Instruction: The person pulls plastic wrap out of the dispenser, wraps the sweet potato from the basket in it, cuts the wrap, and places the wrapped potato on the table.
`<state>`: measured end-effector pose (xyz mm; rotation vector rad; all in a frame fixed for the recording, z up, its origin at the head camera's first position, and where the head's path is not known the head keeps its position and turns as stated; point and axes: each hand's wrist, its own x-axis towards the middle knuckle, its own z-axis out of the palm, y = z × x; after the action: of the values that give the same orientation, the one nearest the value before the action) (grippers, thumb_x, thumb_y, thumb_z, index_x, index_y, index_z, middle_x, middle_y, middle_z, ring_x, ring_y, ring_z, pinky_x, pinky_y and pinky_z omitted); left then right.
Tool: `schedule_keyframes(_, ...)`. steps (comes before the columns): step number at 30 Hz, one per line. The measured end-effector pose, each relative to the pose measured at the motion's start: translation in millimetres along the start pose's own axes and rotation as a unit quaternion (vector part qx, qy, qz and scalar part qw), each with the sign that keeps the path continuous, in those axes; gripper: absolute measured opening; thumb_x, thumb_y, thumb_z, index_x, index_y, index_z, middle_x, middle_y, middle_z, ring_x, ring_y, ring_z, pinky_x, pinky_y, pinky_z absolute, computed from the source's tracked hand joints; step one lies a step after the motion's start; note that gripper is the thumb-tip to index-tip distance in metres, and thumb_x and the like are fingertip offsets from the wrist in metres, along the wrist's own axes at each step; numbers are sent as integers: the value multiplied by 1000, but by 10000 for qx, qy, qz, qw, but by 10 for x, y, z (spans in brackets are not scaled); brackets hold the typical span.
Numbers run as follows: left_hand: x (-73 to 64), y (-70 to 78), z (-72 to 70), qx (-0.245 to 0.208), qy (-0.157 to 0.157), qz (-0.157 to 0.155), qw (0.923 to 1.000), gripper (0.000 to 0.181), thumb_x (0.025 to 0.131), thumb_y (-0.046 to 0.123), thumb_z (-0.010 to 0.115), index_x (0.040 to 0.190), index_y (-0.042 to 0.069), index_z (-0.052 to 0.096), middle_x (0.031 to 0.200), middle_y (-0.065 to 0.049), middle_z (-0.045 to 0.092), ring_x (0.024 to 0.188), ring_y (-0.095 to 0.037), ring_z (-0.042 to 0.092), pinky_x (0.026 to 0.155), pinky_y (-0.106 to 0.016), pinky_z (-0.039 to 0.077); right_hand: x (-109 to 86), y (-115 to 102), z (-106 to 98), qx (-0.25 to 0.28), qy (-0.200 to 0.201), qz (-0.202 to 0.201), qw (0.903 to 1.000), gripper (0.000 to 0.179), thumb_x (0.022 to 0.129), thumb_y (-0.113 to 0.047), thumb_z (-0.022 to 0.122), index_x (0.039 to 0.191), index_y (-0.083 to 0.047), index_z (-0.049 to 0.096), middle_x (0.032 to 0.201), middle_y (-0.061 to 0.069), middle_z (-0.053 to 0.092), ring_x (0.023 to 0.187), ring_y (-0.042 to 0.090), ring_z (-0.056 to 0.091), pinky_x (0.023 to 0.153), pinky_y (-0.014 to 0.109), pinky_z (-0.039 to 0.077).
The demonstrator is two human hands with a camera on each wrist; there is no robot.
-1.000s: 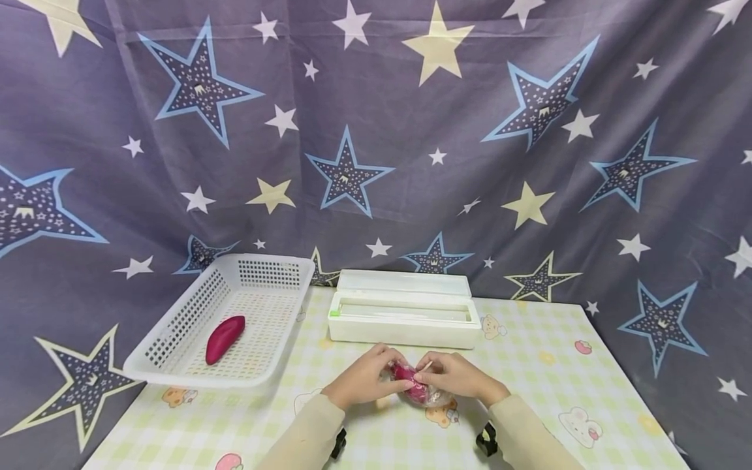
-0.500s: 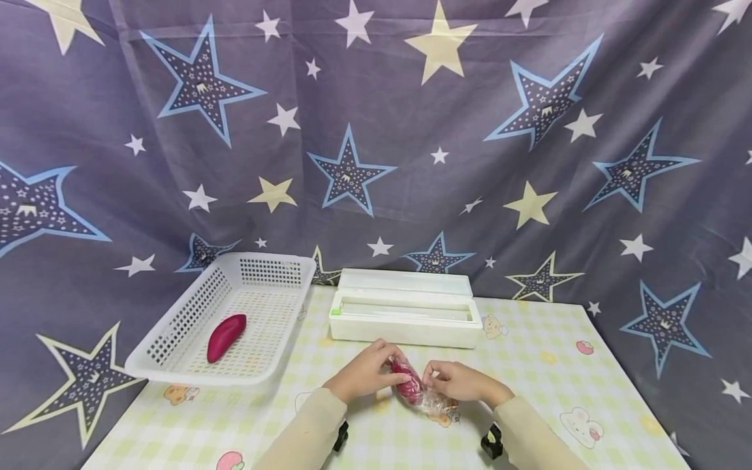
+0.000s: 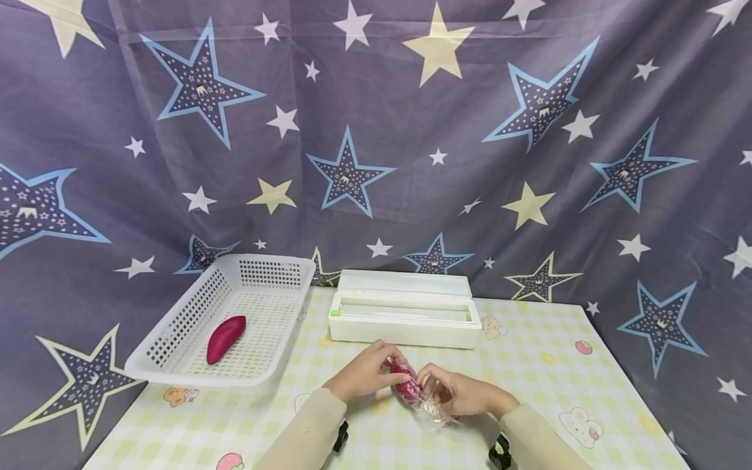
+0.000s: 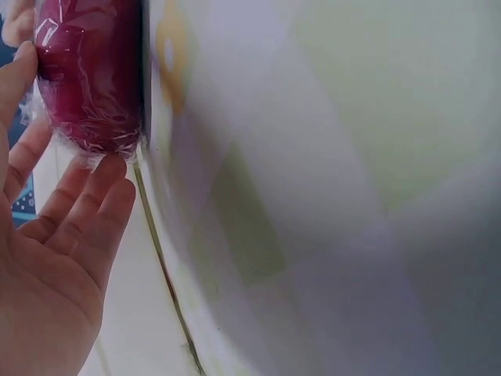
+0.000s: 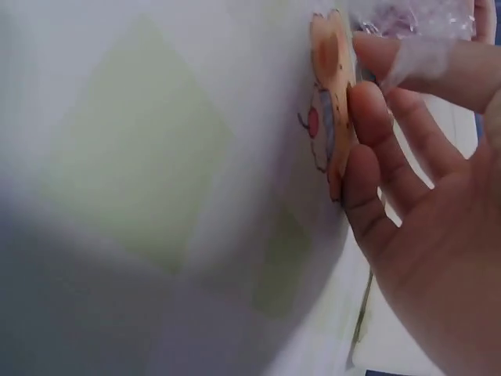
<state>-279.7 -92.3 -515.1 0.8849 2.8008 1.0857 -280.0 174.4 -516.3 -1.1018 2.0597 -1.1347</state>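
Observation:
A dark pink sweet potato (image 3: 407, 386), wrapped in clear cling film (image 3: 435, 414), lies on the table in front of the long white box. My left hand (image 3: 364, 373) holds its left end between thumb and fingers. In the left wrist view the film sits tight and wrinkled over the sweet potato (image 4: 92, 70), with fingertips against its end. At the other end my right hand (image 3: 467, 393) pinches the loose film, its fingers bent. The right wrist view shows crumpled film (image 5: 423, 59) by the index finger; the sweet potato is mostly out of that view.
An unwrapped sweet potato (image 3: 226, 339) lies in a white perforated basket (image 3: 282, 362) at the left. Behind my hands stands a white cling film box (image 3: 405, 331) with its lid up. A starry curtain (image 3: 376, 98) hangs behind the checked tablecloth (image 3: 546, 391).
My right hand first drew back from the sweet potato, uncovering more loose film, then came in again lower, at the film. The left hand has stayed on the sweet potato.

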Motion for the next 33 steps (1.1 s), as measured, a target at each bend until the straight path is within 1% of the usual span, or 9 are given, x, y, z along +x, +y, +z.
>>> schedule_keyframes(5, 13, -8, 20, -32, -11, -57, 10000, 34, 90, 51, 71, 108, 22, 65, 105, 5, 55, 96, -18, 57, 87, -33, 50, -13, -22, 14, -112, -275, -272, 9992, 58, 80, 19, 60, 127, -14, 52, 84, 19, 49, 63, 3, 39, 59, 16, 37)
schedule_keyframes(8, 14, -14, 25, -35, 5, -81, 10000, 33, 91, 50, 71, 107, 22, 65, 105, 5, 54, 96, -20, 57, 87, -32, 49, -7, -27, 32, -102, -355, -336, 9988, 48, 84, 15, 63, 123, -14, 59, 76, 17, 47, 60, 2, 35, 58, 16, 35)
schedule_keyframes(12, 3, -6, 18, -99, 9, -18, 9999, 32, 92, 47, 71, 108, 21, 65, 107, 3, 55, 97, -22, 58, 86, -33, 50, 9, -32, 68, 15, -170, -277, 9995, 26, 93, 2, 64, 112, -15, 65, 70, 3, 50, 56, 2, 44, 54, 17, 43)
schedule_keyframes(15, -8, -2, 15, -152, 16, 46, 9999, 31, 92, 46, 71, 109, 21, 65, 108, 3, 54, 97, -23, 58, 86, -35, 51, 25, -39, 77, 77, 110, -293, 9995, 14, 99, -5, 59, 106, -15, 65, 69, 5, 55, 51, 10, 54, 49, 20, 47)
schedule_keyframes(19, -17, -13, 28, -172, 57, 107, 9998, 29, 92, 46, 70, 107, 22, 65, 108, 4, 55, 97, -22, 58, 87, -34, 50, 49, -59, 59, -118, 467, -304, 9984, 15, 102, -6, 53, 104, -17, 63, 74, 7, 60, 53, 18, 57, 52, 21, 47)
schedule_keyframes(23, -22, -31, 50, -209, 100, 141, 9996, 27, 92, 46, 71, 106, 24, 66, 107, 5, 55, 98, -19, 57, 87, -32, 50, 86, -91, 47, -289, 628, -188, 9974, 10, 102, -8, 54, 102, -16, 60, 74, 2, 61, 53, 17, 58, 56, 22, 48)
schedule_keyframes(26, -25, -48, 65, -265, 146, 190, 9994, 26, 92, 45, 72, 105, 24, 66, 108, 6, 55, 98, -18, 56, 87, -32, 50, 127, -109, 50, -331, 723, -53, 9968, 7, 101, -9, 55, 99, -14, 60, 73, 1, 61, 53, 11, 56, 55, 21, 46)
schedule_keyframes(30, -28, -65, 70, -284, 182, 249, 9991, 24, 92, 42, 72, 105, 23, 67, 108, 5, 55, 98, -16, 56, 86, -32, 51, 186, -109, 52, -488, 897, 304, 9943, 6, 99, -16, 56, 94, -15, 59, 70, -4, 57, 53, 3, 47, 52, 19, 43)
schedule_keyframes(33, -42, -55, 58, -263, 106, 251, 9993, 24, 90, 35, 74, 108, 22, 66, 110, 4, 55, 99, -16, 56, 88, -33, 51, 211, -102, 45, -613, 998, 568, 9915, 9, 97, -22, 57, 91, -16, 57, 67, -10, 54, 53, 3, 45, 53, 20, 42)
